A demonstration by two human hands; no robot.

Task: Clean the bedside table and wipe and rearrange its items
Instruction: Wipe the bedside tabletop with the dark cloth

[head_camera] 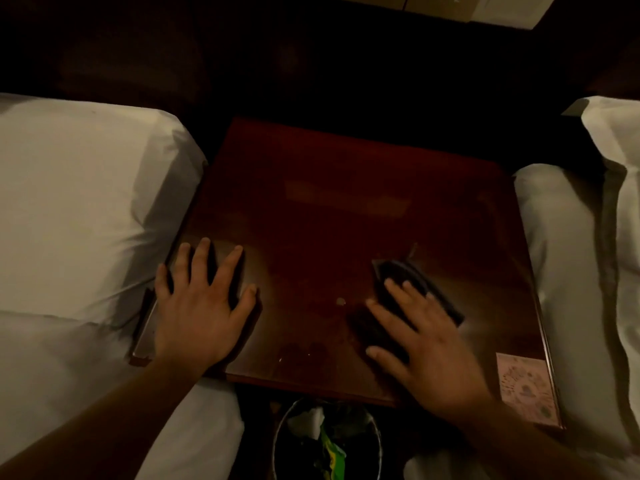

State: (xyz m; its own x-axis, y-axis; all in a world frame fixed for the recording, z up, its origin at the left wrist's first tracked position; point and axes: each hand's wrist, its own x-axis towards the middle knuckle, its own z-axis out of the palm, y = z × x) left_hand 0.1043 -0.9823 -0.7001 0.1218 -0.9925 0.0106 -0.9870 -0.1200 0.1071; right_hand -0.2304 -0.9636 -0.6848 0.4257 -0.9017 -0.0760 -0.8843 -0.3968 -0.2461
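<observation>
The bedside table (346,202) fills mid-frame. The left hand (197,306), fingers spread flat, presses a flat dark tray (145,327) at the table's left edge. The right hand (426,337), fingers straight, presses a dark item (398,273) at lower right. A waste bin (287,424) stands below.

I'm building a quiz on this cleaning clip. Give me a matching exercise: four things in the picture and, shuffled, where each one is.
1 left hand
2 right hand
3 pink card
4 bin

a below the table's near edge
b pressing a dark cloth
c table's near right corner
d flat by the table's left edge

Pairs: 1-d, 2-b, 3-c, 4-a
</observation>
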